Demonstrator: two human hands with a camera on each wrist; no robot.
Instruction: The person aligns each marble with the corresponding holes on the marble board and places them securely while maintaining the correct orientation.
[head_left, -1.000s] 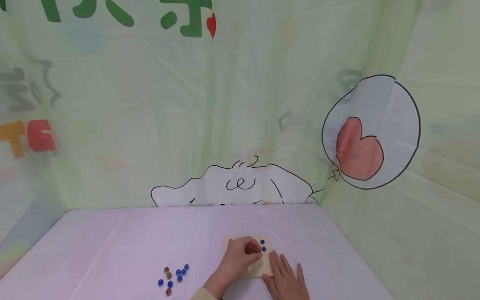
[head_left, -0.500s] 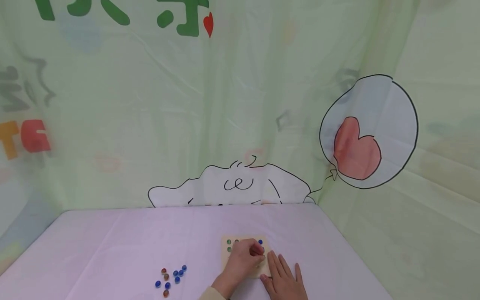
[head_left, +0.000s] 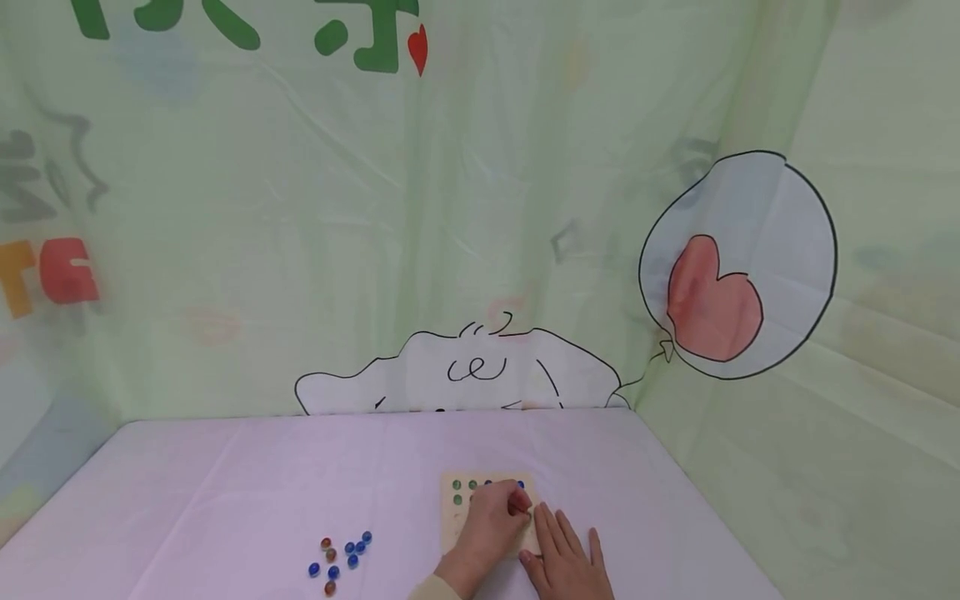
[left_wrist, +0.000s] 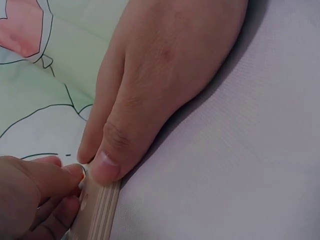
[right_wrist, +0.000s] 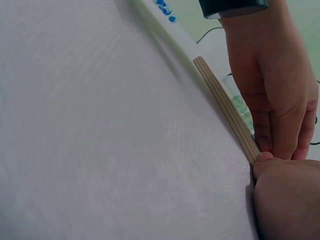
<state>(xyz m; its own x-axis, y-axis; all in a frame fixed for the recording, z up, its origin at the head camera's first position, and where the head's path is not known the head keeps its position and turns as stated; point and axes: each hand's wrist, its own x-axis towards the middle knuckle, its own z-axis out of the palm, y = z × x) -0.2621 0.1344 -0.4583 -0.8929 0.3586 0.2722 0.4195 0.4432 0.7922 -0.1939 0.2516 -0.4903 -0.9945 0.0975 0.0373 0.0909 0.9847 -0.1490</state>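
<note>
My left hand (head_left: 491,521) is over a pale wooden board (head_left: 452,527), its fingertips low at the board's right side. Between thumb and finger it pinches a small clear marble with an orange streak (left_wrist: 82,175). My right hand (head_left: 568,560) lies with straight, spread fingers along the board's right edge. In the left wrist view its thumb (left_wrist: 107,167) presses on the board's edge. Green marbles (head_left: 457,485) sit in hollows at the board's far left corner, and a blue marble (head_left: 521,484) at its far right. My left hand hides the board's middle.
Several loose marbles lie on the pinkish-white tablecloth left of the board, some blue (head_left: 333,572), some reddish brown (head_left: 330,588). A pale green curtain (head_left: 225,208) with printed drawings hangs behind and to the right of the table.
My left hand has shifted right and a little nearer across the board, uncovering green marbles at the far left. My right hand stays in place, and the head view turns slightly.
</note>
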